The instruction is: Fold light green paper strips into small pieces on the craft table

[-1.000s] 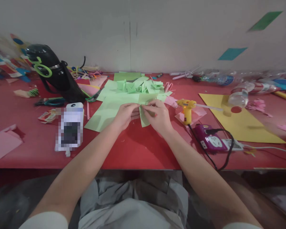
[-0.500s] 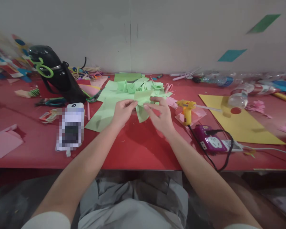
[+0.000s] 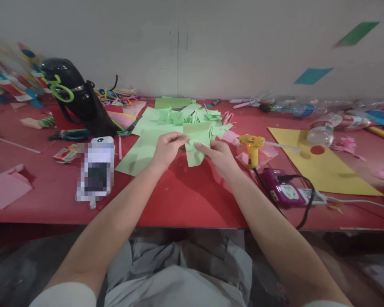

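Observation:
My left hand [image 3: 167, 149] and my right hand [image 3: 218, 156] both pinch a folded piece of light green paper [image 3: 196, 140], holding it a little above the red table [image 3: 185, 196]. The left fingers grip its left edge, the right fingers its lower right side. Behind it lies a heap of small folded green paper pieces [image 3: 188, 116] on a large green sheet [image 3: 141, 147].
A yellow glue gun [image 3: 251, 147] stands on pink paper right of my hands, its cable running to a purple power strip [image 3: 281, 189]. A yellow sheet [image 3: 323, 164], bottles [image 3: 320, 132], a blurred phone [image 3: 96, 168], a black bag [image 3: 77, 96] and pink paper [image 3: 4, 189] lie around.
The green piece has been lifted off the table and unfolded wider. My right hand has slid from on top of it to its lower right side.

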Tool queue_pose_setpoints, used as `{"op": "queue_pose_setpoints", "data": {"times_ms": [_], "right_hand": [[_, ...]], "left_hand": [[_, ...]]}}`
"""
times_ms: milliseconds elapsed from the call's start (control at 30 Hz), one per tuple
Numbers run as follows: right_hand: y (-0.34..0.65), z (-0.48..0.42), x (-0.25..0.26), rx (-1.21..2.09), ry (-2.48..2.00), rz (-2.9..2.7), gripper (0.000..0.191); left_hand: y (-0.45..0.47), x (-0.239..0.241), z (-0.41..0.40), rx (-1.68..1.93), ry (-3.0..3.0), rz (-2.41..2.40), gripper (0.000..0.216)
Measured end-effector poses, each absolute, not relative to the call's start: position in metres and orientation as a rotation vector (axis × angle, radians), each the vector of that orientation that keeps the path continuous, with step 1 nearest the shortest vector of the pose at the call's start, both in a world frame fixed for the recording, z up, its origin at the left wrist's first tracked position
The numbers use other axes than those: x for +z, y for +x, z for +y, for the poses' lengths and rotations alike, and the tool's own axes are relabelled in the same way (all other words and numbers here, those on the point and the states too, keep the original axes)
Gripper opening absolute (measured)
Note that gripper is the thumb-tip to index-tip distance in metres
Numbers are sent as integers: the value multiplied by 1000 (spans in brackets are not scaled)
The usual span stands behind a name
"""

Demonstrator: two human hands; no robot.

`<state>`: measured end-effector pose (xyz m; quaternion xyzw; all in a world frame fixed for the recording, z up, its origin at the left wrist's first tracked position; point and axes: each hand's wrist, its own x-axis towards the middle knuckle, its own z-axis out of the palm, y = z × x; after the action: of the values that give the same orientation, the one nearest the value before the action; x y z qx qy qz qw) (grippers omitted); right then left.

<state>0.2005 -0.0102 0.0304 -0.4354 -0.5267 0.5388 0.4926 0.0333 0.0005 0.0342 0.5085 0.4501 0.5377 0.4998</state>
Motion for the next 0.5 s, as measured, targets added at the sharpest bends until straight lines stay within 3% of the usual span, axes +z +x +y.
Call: {"op": "queue_pose_setpoints", "data": {"times_ms": [233, 500], "right_hand": [[206, -5, 29, 1461, -1009, -1321, 30], [209, -3, 26, 1495, -1042, -1341, 30]], "left_hand": [[27, 40, 3, 1201, 978, 1076, 17], [23, 36, 2, 1161, 1123, 1000, 34]]}}
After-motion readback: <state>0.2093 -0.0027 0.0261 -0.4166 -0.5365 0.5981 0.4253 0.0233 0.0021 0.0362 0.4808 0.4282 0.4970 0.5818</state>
